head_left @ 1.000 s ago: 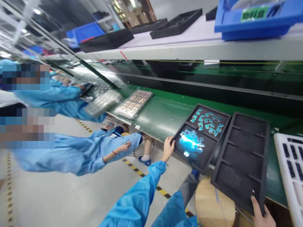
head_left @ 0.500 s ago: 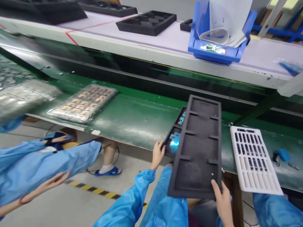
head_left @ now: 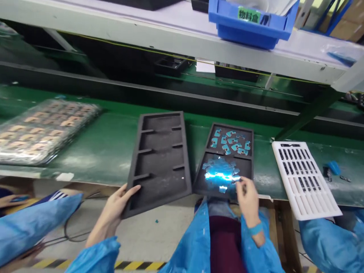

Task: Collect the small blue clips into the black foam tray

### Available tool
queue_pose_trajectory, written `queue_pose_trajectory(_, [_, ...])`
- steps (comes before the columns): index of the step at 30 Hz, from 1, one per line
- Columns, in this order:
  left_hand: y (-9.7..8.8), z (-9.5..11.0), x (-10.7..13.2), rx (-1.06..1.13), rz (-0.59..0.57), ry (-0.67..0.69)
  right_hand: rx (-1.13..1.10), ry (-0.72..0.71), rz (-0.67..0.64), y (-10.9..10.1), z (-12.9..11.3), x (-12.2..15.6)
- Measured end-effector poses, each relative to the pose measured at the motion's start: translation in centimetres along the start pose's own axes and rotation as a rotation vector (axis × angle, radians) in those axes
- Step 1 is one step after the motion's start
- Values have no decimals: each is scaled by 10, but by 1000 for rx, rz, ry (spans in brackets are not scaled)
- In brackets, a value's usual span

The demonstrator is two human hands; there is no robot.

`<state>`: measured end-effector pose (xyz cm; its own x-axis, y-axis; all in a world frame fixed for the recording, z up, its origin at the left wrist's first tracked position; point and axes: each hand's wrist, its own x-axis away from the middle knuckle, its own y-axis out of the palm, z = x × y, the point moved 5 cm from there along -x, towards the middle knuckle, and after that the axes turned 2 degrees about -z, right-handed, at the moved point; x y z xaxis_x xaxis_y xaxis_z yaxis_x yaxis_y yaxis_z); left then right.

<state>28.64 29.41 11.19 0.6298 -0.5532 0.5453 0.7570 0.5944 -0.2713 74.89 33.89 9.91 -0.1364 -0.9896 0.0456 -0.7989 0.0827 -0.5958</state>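
My left hand [head_left: 118, 204] grips the near left corner of an empty black foam tray [head_left: 160, 159] with several compartments; the tray lies on the green conveyor belt [head_left: 108, 144] and overhangs its front edge. To its right sits a smaller black tray [head_left: 250, 167] holding several small blue parts [head_left: 222, 172]. My right hand [head_left: 247, 195] hovers at that tray's near edge, fingers curled in a pinch over the shiny blue parts; what they hold is not clear.
A white slotted tray [head_left: 305, 180] lies at the right on the belt, with a small blue item [head_left: 332, 167] beyond it. A clear blister tray of copper-coloured parts [head_left: 45, 129] sits at the left. A blue bin [head_left: 250, 22] stands on the shelf above. Co-workers' blue sleeves [head_left: 34, 223] show at both sides.
The empty black tray has gone from my right hand, over the parts tray, to the left side in my left hand. My right hand has moved onto the blue parts.
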Motion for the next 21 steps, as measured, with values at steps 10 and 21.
queue_pose_trajectory(10, [-28, 42, -89, -488, 293, 320, 291, 112, 109, -36, 95, -35])
queue_pose_trajectory(21, [90, -2, -16, -808, 182, 991, 473, 351, -42, -47, 138, -48])
